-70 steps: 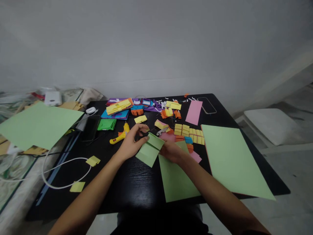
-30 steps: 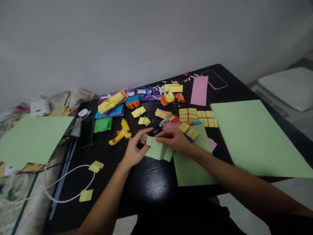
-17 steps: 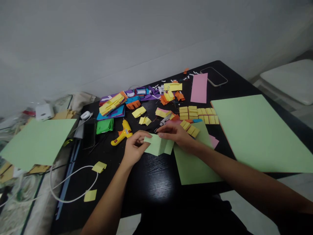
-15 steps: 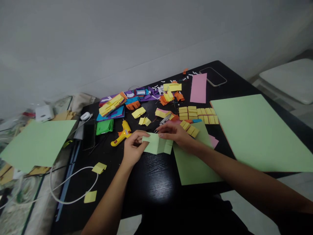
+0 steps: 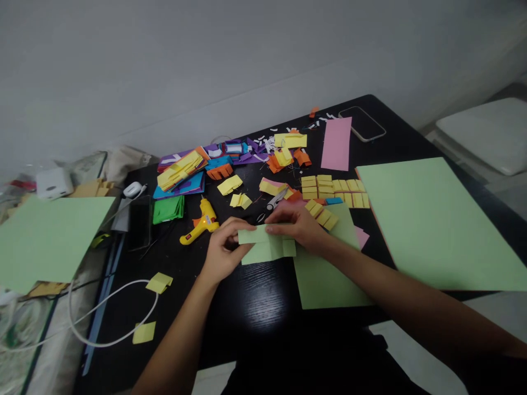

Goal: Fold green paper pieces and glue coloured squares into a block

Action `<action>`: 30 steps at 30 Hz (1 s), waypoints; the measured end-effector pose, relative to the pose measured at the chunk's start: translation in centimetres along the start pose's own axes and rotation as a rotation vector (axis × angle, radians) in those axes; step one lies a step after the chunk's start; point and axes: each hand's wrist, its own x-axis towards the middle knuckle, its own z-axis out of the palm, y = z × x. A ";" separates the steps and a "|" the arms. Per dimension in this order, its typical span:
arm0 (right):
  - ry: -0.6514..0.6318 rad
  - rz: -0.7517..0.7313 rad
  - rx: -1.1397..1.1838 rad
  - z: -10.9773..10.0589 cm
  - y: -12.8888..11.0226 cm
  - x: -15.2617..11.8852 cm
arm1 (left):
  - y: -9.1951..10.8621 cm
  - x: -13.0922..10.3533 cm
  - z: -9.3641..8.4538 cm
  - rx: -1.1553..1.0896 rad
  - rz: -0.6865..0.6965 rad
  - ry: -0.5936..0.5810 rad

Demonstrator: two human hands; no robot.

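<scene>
Paper [image 5: 265,252], pale green and creased into flaps, is pinched between the left hand [image 5: 224,248] at its left end and the right hand [image 5: 297,227] at its upper edge, above the black wood-grain desk [image 5: 263,315]. The hands sit apart, fingertips near each other. Uneven pressure could skew the crease, and a hard tug might tear the sheet; a careless sweep of the right hand could knock the metal-bladed scissors [image 5: 275,202] just beyond or scatter the yellow folded-paper blocks [image 5: 325,215] beside it. Counting outward: one pair of scissors, one yellow plastic glue gun [image 5: 200,222], one bright-green paper bundle [image 5: 168,209], one pink paper rectangle [image 5: 336,144], two yellow folded slips by the white cable [image 5: 111,344], three flat pale-green sheets [image 5: 440,219]. The yellow blocks overlap too much to count.
</scene>
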 end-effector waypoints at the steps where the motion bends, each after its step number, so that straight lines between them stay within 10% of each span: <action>1: 0.000 0.000 -0.010 0.0 -0.1 0.0 | 0.1 0.1 -0.2 0.014 0.006 -0.017; 30: 0.023 -0.096 -0.201 -0.1 -0.4 -0.6 | 0.4 0.1 -0.2 0.231 0.104 0.003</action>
